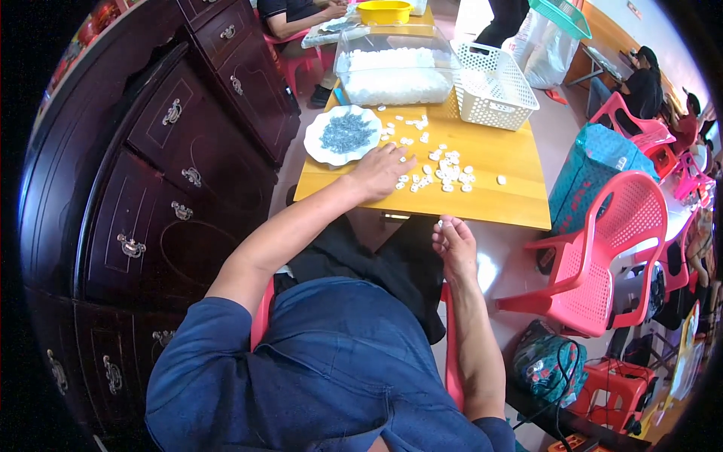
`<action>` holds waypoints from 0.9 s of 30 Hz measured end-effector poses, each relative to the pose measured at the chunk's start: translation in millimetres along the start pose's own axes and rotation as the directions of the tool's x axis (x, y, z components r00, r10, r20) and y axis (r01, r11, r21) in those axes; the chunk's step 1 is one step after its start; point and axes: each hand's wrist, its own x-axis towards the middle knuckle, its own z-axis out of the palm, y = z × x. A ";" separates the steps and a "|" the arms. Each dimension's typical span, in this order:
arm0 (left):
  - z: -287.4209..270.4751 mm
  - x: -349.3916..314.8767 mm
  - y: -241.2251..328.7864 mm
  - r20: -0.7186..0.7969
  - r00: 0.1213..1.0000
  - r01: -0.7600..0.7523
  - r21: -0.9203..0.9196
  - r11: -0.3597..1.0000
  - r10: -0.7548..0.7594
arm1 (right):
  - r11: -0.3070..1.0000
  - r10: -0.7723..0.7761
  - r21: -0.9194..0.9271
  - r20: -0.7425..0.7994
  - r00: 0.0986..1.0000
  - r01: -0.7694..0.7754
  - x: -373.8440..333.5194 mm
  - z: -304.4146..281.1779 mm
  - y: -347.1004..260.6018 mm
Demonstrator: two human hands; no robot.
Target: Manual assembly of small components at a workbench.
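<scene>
Left hand [382, 172]: palm down on the near-left part of the wooden table [493, 207], fingers loosely bent, fingertips among loose white plastic pieces [450, 172]. Any grip under those fingers hidden; cannot tell. Right hand [456, 242]: just off the near edge, thumb and forefinger pinched together, apparently on one small white piece [440, 223].

For good handling: hold the pinch light and near the fingertips, enough to stop a slip without covering the piece. Better over the tabletop than past the near edge, where a drop means the floor. With the left, draw single pieces free of the scatter, fingertips flat, no sweeping toward the near edge.

Around the hands: main cluster right of the left hand, about mid-table; thinner scatter toward the far edge; one stray nearer the right edge. By the left edge, a scalloped white plate [315, 145] with a heap of small grey-blue bits [350, 134], too fine to identify.

Farther out: clear plastic bin [395, 36] of white pieces at the far edge; cream perforated basket [489, 114] at the far-right corner. Beyond: yellow basin [384, 13]; to the right, pink plastic armchair [633, 211].
</scene>
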 end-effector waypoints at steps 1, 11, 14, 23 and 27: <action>0.4 -0.9 -0.3 0.005 1.000 0.017 -0.022 1.000 -0.017 | 1.000 0.002 -0.003 -0.002 1.000 -0.002 0.1 0.2 -0.2; -1.2 -7.6 -3.6 -0.026 0.999 -0.036 -0.001 0.999 0.036 | 1.000 -0.008 -0.003 0.011 1.000 0.008 0.0 0.4 -1.2; -1.3 -10.1 -6.8 -0.040 0.999 -0.034 0.011 0.999 0.034 | 1.000 0.001 -0.020 0.009 1.000 -0.001 -1.4 1.7 -3.1; 4.5 -10.1 -6.6 -0.138 0.990 -0.040 -0.068 0.997 0.031 | 0.999 -0.007 -0.040 0.016 1.000 0.008 -1.9 1.7 -3.4; 2.2 -13.2 -4.2 -0.152 0.988 -0.038 -0.124 0.992 0.019 | 0.999 -0.008 -0.040 0.019 1.000 0.008 -2.4 2.6 -3.6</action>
